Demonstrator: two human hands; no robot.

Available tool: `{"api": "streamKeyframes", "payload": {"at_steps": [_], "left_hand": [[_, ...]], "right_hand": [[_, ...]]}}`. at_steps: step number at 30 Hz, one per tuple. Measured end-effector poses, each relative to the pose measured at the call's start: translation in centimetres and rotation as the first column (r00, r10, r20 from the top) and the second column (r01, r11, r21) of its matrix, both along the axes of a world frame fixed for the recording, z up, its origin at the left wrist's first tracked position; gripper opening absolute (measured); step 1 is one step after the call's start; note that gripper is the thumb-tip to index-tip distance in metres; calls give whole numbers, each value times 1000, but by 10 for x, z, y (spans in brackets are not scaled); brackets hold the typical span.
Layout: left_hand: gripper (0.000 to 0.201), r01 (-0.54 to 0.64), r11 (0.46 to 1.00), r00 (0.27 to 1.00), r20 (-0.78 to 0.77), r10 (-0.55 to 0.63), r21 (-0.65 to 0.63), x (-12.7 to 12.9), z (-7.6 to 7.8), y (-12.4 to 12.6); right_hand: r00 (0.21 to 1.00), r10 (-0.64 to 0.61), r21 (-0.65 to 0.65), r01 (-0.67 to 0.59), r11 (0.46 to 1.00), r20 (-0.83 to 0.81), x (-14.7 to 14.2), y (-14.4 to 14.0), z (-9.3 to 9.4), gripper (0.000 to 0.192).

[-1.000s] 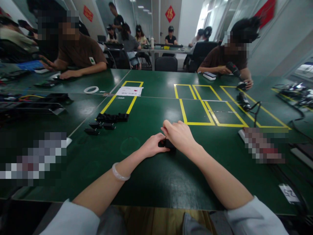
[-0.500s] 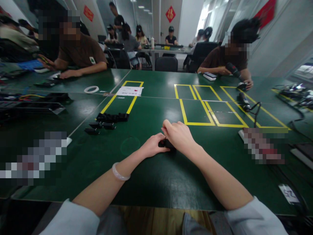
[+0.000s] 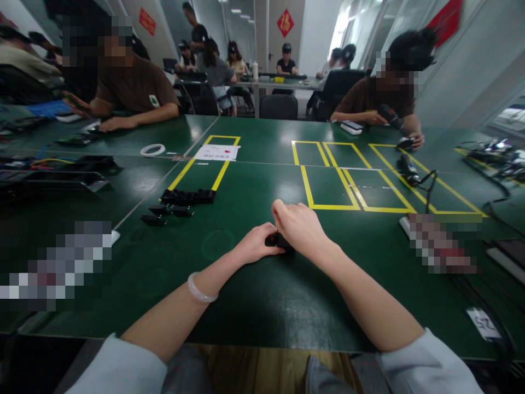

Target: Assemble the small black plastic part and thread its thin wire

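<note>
My left hand (image 3: 257,242) is wrapped round the side of a small black part (image 3: 283,244) that rests on the green table (image 3: 246,295). My right hand (image 3: 301,225) lies over the top of the same part, its fingers curled and closed; what they pinch is hidden behind the hand. Most of the black part is covered by both hands, so its exact kind does not show. To the left, several small black blocks (image 3: 168,212) lie loose in front of a row of black parts (image 3: 188,196).
Yellow tape outlines (image 3: 334,208) mark the table. A paper sheet (image 3: 216,152) and a tape roll (image 3: 152,150) lie farther back. A blurred-out device (image 3: 443,243) is at right, near a cabled black tool (image 3: 409,169). Co-workers sit opposite; one holds a power driver (image 3: 389,116).
Hardly anything differs. Both my hands stay on the black part in the same place, and the whole view has shifted very slightly.
</note>
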State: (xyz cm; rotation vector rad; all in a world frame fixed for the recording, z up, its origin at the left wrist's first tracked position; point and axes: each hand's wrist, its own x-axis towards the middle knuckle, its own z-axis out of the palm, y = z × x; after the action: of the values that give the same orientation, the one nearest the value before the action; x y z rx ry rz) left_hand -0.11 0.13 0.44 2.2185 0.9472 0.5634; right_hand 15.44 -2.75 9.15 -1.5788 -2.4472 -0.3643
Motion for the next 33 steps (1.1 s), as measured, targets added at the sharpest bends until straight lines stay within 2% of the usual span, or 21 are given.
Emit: {"api": "streamKeyframes", "payload": {"at_steps": [8, 14, 18, 22, 30, 33], "left_hand": [[39, -4, 1000, 1000, 23, 5, -19, 0, 3, -2], [38, -1, 1000, 1000, -3, 1, -6, 1, 5, -1], [34, 3, 1000, 1000, 20, -3, -6, 1, 4, -1], [39, -4, 1000, 1000, 14, 4, -2, 1, 3, -2], [37, -2, 1000, 1000, -2, 2, 9, 1, 3, -1], [39, -3, 1000, 1000, 5, 3, 12, 0, 2, -1]], "right_hand": [[999, 33, 20, -33, 999, -6, 0, 2, -1, 26], [1000, -3, 31, 3, 1000, -11, -1, 1, -1, 20], [1000, 15, 8, -14, 1000, -5, -1, 0, 2, 17], [1000, 23, 11, -23, 1000, 10, -1, 0, 2, 24], [999, 15, 37, -13, 999, -35, 0, -1, 2, 16], [1000, 9, 30, -8, 1000, -14, 0, 0, 2, 23]]}}
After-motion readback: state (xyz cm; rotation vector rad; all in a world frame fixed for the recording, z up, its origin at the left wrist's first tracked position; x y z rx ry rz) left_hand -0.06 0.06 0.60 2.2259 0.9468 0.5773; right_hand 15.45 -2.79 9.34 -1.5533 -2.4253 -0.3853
